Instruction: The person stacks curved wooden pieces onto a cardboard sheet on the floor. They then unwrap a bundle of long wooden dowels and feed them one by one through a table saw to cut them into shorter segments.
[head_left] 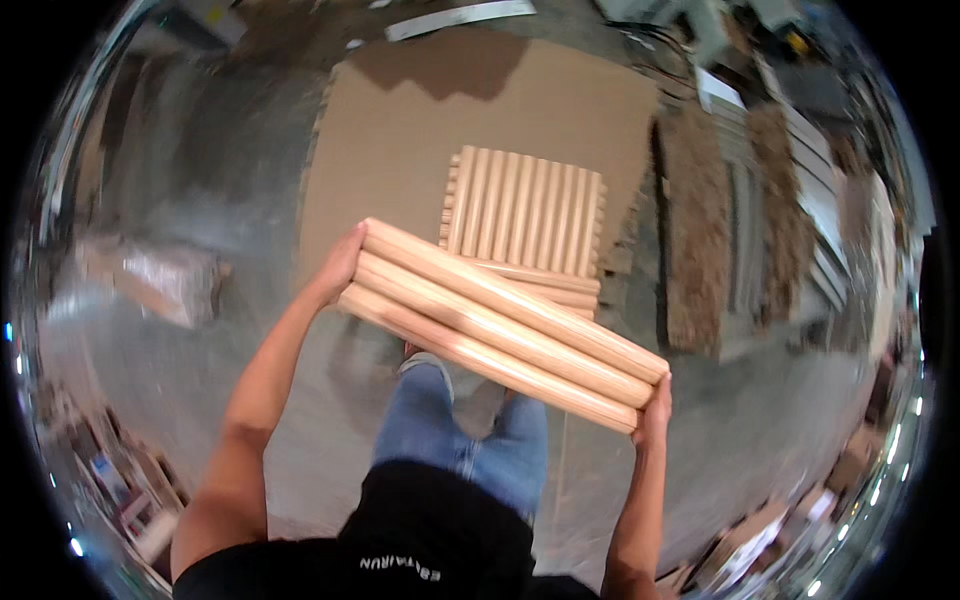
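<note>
Three round wooden poles (505, 325) lie side by side across my body, lifted off the floor and tilted down to the right. My left hand (343, 264) is closed on their left ends, and my right hand (655, 408) grips their right ends; most fingers of both hands are hidden by the wood. Beyond the poles sits a neat stack of similar wooden poles (525, 205), its layers laid crosswise. The held poles hide the stack's near part. Under the stack is a brown board (390, 150) like cardboard.
To the right stand stacks of long rough boards (693, 230) and grey-white planks (815, 180). A plastic-wrapped bundle (155, 280) lies on the concrete floor (250, 180) at left. A white strip (460, 18) lies beyond the brown board. Boxes and clutter (130, 500) fill the lower left edge.
</note>
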